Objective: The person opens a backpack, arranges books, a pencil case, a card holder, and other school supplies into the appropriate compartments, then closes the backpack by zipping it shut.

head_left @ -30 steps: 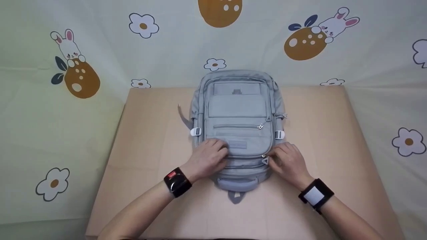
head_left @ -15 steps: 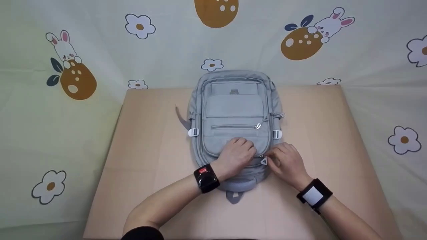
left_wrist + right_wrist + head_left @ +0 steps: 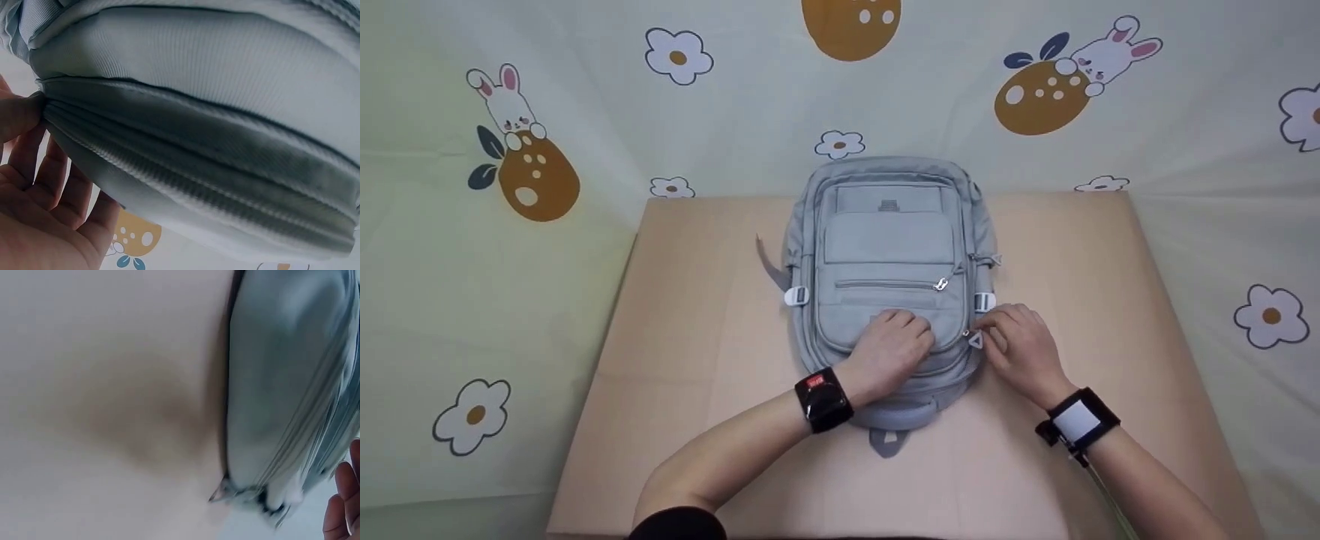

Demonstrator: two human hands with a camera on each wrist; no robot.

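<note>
A grey-blue backpack (image 3: 889,238) lies with its front panel up, its top handle (image 3: 896,415) toward the person. My left hand (image 3: 889,349) lies over the lower front panel. In the left wrist view its thumb and fingers pinch the fabric edge beside a zipper (image 3: 185,194). My right hand (image 3: 1024,349) is at the bag's right side, thumb and forefinger pinching at a zipper slider with a triangular zipper pull (image 3: 976,340). The right wrist view shows only some of the right hand's fingers (image 3: 346,486), beside the bag's side.
The backpack rests on a brown cardboard-like tabletop (image 3: 690,315). Behind it hangs a pale printed cloth (image 3: 750,112). A loose strap (image 3: 771,264) sticks out at the bag's left, and white buckles (image 3: 796,295) sit on both sides.
My left hand has moved right across the front panel from its left edge, then stayed. My right hand has drawn the zipper pull a little up and right along the panel's curved corner.
</note>
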